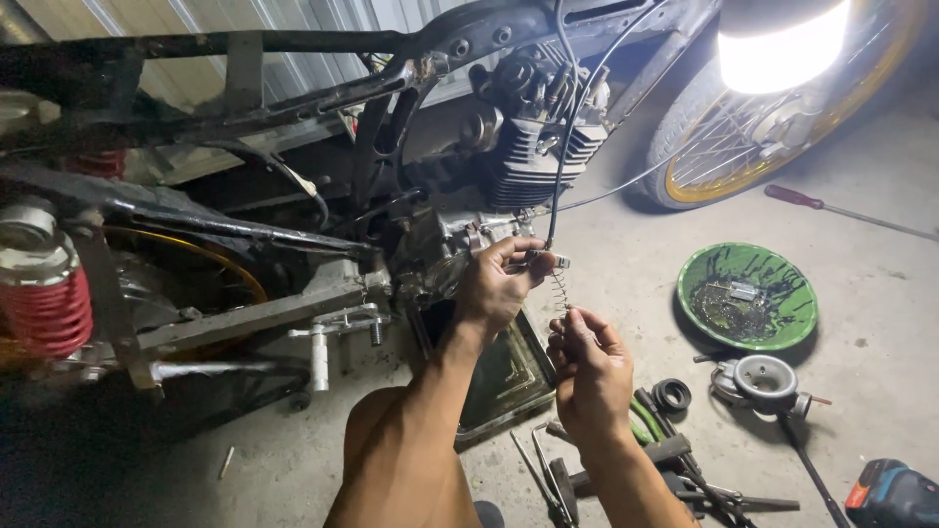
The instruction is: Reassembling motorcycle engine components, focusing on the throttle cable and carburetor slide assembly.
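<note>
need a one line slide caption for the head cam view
Left hand holds a black cable end while right hand pinches a small spring beside a stripped motorcycle engine.

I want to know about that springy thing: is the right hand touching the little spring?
Touching. The head view shows the right hand pinching the lower end of the small spring between its fingertips, no gap showing.

No packages, labels, signs or screens are in view
</note>
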